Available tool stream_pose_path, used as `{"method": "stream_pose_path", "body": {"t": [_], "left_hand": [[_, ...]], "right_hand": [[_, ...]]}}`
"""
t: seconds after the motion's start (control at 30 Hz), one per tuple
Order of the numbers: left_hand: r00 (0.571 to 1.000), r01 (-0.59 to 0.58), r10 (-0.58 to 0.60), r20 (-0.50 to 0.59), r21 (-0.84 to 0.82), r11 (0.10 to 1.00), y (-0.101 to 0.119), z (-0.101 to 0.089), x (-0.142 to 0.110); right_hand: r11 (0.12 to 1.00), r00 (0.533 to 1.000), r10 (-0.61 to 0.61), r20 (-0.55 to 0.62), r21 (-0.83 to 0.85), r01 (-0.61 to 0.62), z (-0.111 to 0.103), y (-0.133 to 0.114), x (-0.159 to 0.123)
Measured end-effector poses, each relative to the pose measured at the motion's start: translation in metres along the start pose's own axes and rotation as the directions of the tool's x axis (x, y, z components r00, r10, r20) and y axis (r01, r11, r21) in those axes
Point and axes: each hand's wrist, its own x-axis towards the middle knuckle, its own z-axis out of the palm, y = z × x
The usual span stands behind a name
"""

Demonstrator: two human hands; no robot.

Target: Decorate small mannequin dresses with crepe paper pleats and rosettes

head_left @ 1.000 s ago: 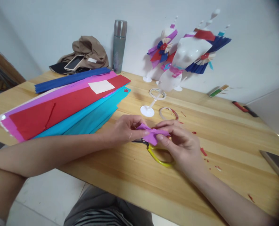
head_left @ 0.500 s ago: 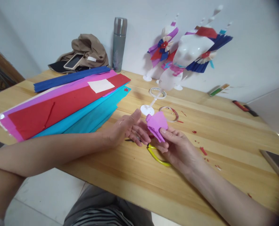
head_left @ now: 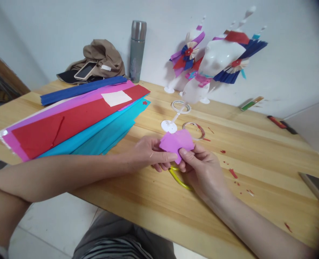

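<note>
A small piece of purple crepe paper point(head_left: 177, 140) is held up between my two hands over the table. My left hand point(head_left: 155, 154) pinches its left lower side, thumb on top. The lower right part is gripped by my right hand point(head_left: 199, 162), its thumb close to the left thumb. Beneath the hands lies a pair of scissors with a yellow handle point(head_left: 179, 178); the hands hide most of it. Just behind the paper stands the white round base point(head_left: 169, 126) of a stand bearing a white bust point(head_left: 220, 57) trimmed with coloured paper.
Sheets of red paper point(head_left: 81, 122) and teal paper point(head_left: 102, 138) lie at left. Behind are a thermos point(head_left: 138, 52), a phone point(head_left: 85, 70) and brown cloth point(head_left: 102, 54). Tape rolls point(head_left: 181, 107), red scraps point(head_left: 233, 173), a cutter point(head_left: 276, 121) and a dark flat object point(head_left: 317, 189) lie rightward.
My left hand has gone from open beside the purple paper to pinching it. The paper is now spread wider between both hands.
</note>
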Motion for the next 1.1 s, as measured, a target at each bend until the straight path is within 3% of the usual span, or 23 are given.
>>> {"method": "stream_pose_path", "body": {"t": [0.23,0.73,0.9,1.0,1.1], "left_hand": [[0.995,0.058,-0.052,-0.081,0.067,0.996,0.006,0.001,-0.002],[0.998,0.043,-0.035,-0.050,0.182,0.982,0.009,0.000,-0.004],[0.998,-0.060,0.055,0.027,0.242,0.968,0.004,0.000,-0.003],[0.991,-0.126,0.111,0.070,0.263,0.957,0.001,-0.002,0.000],[0.994,-0.105,0.094,0.059,0.235,0.966,0.000,-0.005,0.003]], "right_hand": [[0.999,0.999,0.026,0.032,-0.037,-0.025,0.003,-0.005,0.000],[0.997,0.998,-0.031,0.055,-0.067,0.035,0.003,-0.005,-0.001],[0.995,0.988,-0.027,0.150,-0.088,0.041,-0.007,0.007,0.002],[0.999,0.993,0.007,0.116,-0.041,-0.002,-0.009,0.012,0.004],[1.000,0.998,0.029,0.057,0.004,-0.029,-0.007,0.009,0.004]]}}
